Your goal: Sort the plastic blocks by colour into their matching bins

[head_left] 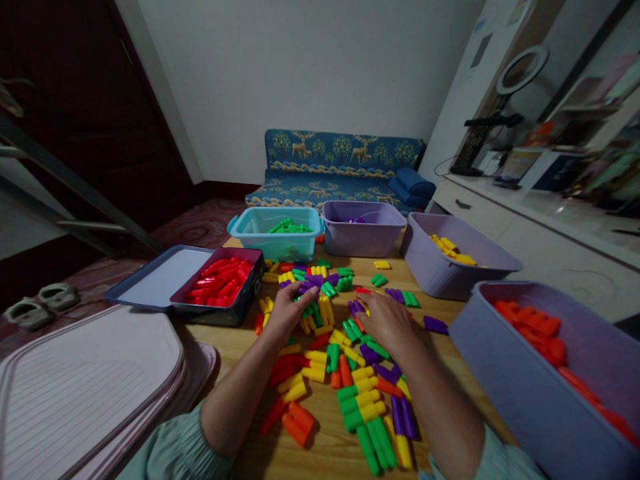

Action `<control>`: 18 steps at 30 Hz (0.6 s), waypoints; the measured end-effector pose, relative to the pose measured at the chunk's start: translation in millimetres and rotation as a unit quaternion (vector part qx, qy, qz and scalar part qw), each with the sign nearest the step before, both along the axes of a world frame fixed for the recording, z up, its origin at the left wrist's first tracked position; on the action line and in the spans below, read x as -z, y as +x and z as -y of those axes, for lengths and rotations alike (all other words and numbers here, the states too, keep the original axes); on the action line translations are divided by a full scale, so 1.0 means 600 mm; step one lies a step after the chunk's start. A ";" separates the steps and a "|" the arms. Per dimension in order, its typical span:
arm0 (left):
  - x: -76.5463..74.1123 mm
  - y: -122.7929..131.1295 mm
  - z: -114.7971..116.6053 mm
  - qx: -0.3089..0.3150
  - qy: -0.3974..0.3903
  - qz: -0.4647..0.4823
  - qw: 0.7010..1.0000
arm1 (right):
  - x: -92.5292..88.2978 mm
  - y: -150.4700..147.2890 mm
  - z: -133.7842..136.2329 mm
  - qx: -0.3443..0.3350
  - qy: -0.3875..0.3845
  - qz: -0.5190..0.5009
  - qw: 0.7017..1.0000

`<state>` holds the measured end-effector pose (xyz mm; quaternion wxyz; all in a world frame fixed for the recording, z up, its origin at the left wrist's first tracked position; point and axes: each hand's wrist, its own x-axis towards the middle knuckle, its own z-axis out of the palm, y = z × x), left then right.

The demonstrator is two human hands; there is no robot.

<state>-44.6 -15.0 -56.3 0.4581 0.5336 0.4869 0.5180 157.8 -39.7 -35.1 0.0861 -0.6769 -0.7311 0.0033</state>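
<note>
left hand (289,309) half open at blocks (370,401), thumb spread, right hand (386,319) loosely curled over more, can't tell hold in either, bins (364,239) far and right

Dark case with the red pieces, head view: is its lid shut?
No, the lid lies open beside the dark case, leaving the red plastic pieces exposed.

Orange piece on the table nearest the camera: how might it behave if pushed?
The orange piece is probably stiff, given its plastic-looking form. It may slide on the smooth-looking tabletop; its side-by-side lobes should discourage rolling.
</note>
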 end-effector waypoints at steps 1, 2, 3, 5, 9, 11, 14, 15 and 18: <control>0.000 0.001 0.001 0.006 0.004 -0.003 1.000 | 0.002 -0.002 0.001 -0.006 0.011 -0.002 1.000; 0.000 0.001 0.002 0.013 0.007 -0.006 1.000 | 0.004 -0.004 0.001 -0.012 0.022 -0.004 1.000; 0.000 0.002 0.002 0.020 0.009 -0.009 1.000 | 0.005 -0.007 0.001 -0.018 0.031 -0.007 0.999; 0.000 0.003 0.003 0.032 0.010 -0.017 0.999 | 0.008 -0.012 0.001 -0.026 0.040 -0.009 0.999; 0.002 0.004 0.002 0.040 0.020 -0.040 0.998 | 0.015 -0.018 -0.002 -0.022 0.044 -0.013 0.999; 0.004 0.003 0.001 0.044 0.022 -0.045 0.998 | 0.020 -0.017 -0.004 -0.008 0.043 -0.017 0.999; 0.007 0.002 0.000 0.043 0.027 -0.060 0.997 | 0.023 -0.012 -0.005 0.012 0.035 -0.021 0.999; 0.008 0.002 -0.001 0.041 0.030 -0.068 0.996 | 0.023 -0.010 -0.006 0.015 0.033 -0.025 0.999; 0.010 0.001 -0.002 0.041 0.046 -0.091 0.994 | 0.018 -0.006 -0.008 0.011 0.052 -0.074 0.996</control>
